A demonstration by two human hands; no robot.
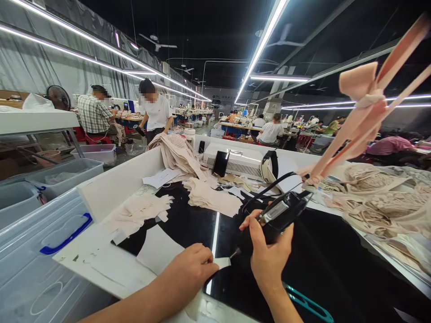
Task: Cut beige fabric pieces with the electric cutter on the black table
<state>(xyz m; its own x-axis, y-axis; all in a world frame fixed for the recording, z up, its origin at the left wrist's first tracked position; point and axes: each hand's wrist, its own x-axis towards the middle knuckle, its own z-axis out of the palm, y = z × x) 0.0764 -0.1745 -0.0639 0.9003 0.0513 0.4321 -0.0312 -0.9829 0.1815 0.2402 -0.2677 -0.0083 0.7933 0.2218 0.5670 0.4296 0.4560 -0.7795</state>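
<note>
Two hands are working at the near edge of a big glossy black worktop, which is lying under strip lights and reflecting one of them as a bright line. Clear plastic bins with blue handles are standing along its left side, and heaps of beige fabric pieces are piling up across its far half, with more lace goods crowding the right edge. A white machine is sitting at the back. Pink straps with a bow are hanging close to the camera at upper right. Other people are sitting and standing at tables farther off. The right hand is gripping a black corded handheld tool, fingers wrapped round its body. The left hand is curling closed, pinching a small pale scrap against the worktop, right at the tool's lower tip. Teal snips are lying just beside the right wrist.
</note>
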